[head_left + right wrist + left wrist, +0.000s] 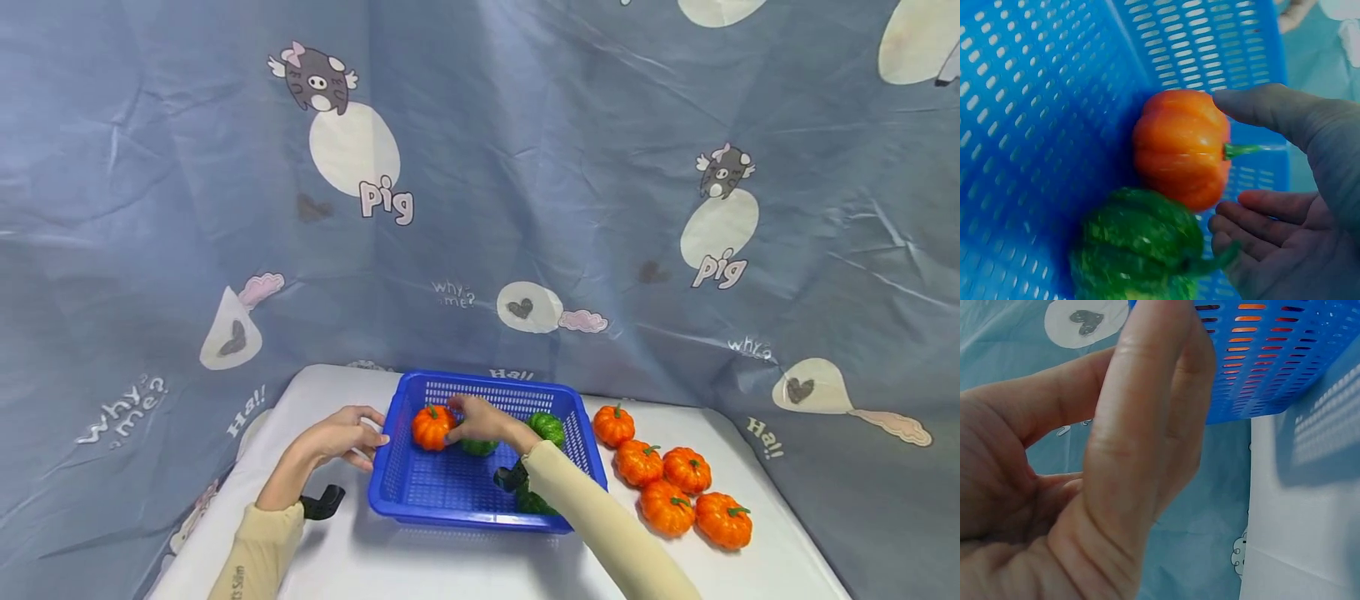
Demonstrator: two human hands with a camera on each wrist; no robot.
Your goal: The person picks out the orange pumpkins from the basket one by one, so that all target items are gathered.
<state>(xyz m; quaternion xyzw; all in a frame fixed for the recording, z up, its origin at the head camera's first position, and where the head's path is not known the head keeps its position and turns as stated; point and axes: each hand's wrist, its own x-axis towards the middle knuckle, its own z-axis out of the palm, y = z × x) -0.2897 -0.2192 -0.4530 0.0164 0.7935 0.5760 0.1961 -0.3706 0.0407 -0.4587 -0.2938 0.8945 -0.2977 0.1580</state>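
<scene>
Inside the blue plastic basket (450,497), an orange pumpkin (432,428) sits near the left wall, its green stem up. My right hand (483,419) reaches over it; in the right wrist view the thumb is against the pumpkin's edge and the loosely spread fingers (1260,225) lie beside it. A green pumpkin (1138,244) rests right by the orange one, partly under my right hand in the head view. At the basket's left side is my left hand (347,435), fingers loosely bent, fingertips at the rim. Whether they press on it is unclear.
Two more green pumpkins, one at the back right (546,427) and one at the front right (532,501), lie in the basket; my right forearm partly covers the front one. Several orange pumpkins (667,508) stand on the white table (757,467) to the right. A blue patterned cloth (480,208) hangs behind.
</scene>
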